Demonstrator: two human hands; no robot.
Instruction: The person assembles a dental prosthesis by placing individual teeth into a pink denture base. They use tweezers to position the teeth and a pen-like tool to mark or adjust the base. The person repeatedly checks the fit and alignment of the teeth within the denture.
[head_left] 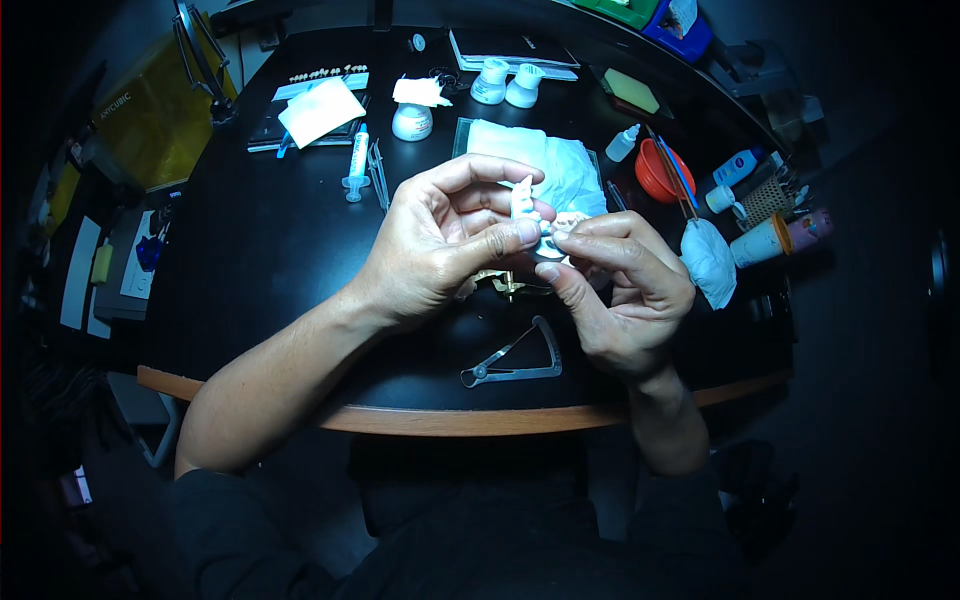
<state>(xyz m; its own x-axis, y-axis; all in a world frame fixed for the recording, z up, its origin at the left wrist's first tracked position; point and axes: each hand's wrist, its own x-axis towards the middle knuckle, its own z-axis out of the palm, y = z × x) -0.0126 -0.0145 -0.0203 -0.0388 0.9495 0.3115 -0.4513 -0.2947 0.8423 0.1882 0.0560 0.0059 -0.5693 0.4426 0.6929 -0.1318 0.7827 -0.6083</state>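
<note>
Over the middle of the dark desk, both my hands hold a white dental cast point(522, 200) with tooth shapes on it. My left hand point(425, 235) is closed round its left side, with thumb and fingers pinching it. My right hand point(630, 290) grips its right side between thumb and bent fingers. My fingers cover much of the cast, so I cannot tell whether it is one piece or two. Beneath the hands, a brass-coloured metal articulator point(508, 284) lies partly hidden. Nearer to me is a metal caliper point(515, 370) with a curved scale.
White tissue point(565, 170) lies beyond my hands. White jars point(489, 82), a syringe point(358, 165) and a white pad point(322, 110) stand or lie farther back. At right are a red bowl point(664, 175), brushes point(672, 168), bottles and crumpled tissue point(708, 262). The desk's wooden edge point(450, 420) curves before me.
</note>
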